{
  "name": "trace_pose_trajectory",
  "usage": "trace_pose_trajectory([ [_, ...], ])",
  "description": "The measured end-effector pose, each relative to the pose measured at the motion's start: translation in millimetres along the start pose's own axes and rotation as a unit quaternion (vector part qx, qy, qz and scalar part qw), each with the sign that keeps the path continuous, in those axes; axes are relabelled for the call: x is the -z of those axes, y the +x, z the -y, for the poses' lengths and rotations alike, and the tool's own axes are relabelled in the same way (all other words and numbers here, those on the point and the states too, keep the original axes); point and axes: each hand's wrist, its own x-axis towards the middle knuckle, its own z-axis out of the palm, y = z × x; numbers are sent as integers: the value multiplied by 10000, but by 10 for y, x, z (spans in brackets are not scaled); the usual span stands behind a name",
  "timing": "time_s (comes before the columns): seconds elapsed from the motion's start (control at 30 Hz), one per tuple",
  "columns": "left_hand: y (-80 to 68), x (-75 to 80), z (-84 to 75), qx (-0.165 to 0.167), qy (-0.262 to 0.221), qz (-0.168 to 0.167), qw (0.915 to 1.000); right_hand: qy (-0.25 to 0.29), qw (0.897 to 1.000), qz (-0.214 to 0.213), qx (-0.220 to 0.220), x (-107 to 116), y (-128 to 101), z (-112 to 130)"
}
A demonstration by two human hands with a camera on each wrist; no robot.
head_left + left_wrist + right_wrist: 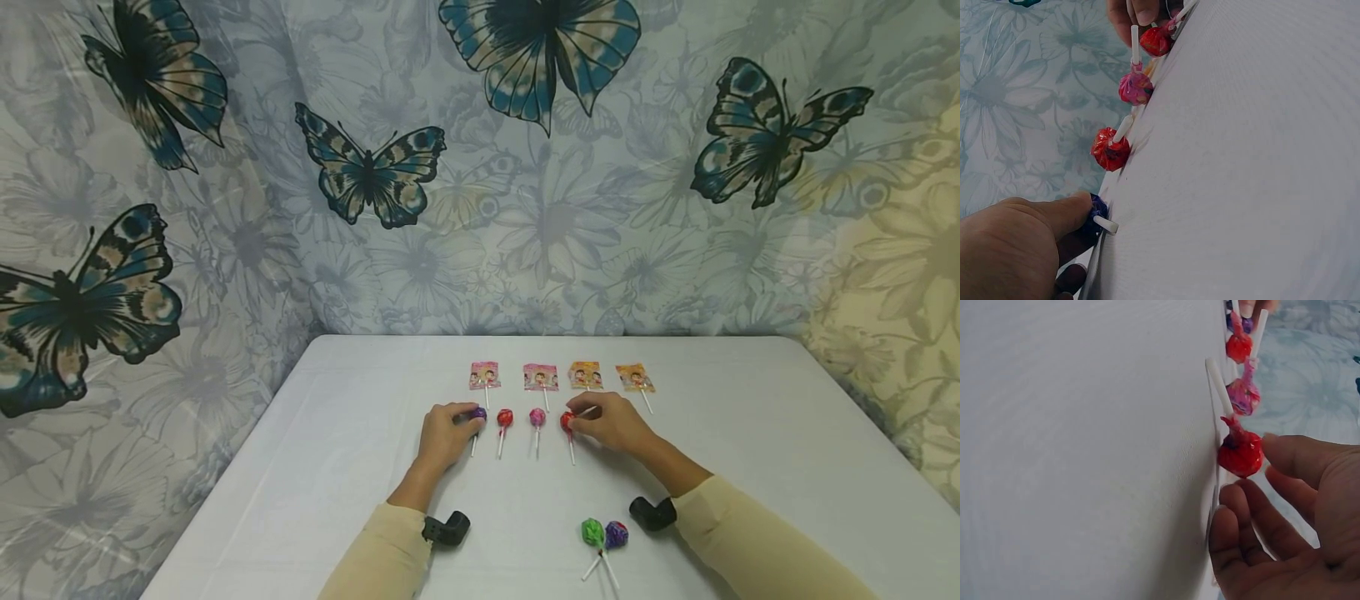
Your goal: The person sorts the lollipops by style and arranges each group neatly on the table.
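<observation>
The left hand (442, 435) pinches a purple lolly (478, 413); the right hand (611, 421) pinches a red lolly (566, 422). They look light and hard; hold the sticks.

The left hand (1016, 244) pinches a purple lollipop (1092, 219) at the edge of the white table (1241, 175), its stick poking out. Beyond it lie a red lollipop (1110, 150), a pink one (1135, 87) and another red one (1155, 41) by the other hand's fingers (1138, 12).
</observation>
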Motion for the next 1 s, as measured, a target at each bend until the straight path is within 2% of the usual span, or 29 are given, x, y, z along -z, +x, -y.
trace_pose_trajectory([
  [0.3, -3, 2, -17, 101, -17, 7, 9999, 133, 9998, -95, 124, 87, -74, -29],
  [0.6, -3, 2, -22, 93, 43, -4, 9999, 228, 9980, -175, 567, 206, -237, 16],
  [1.0, 0, -14, -2, 57, 84, -9, 9999, 127, 9970, -291, 704, 328, -473, 88],
])
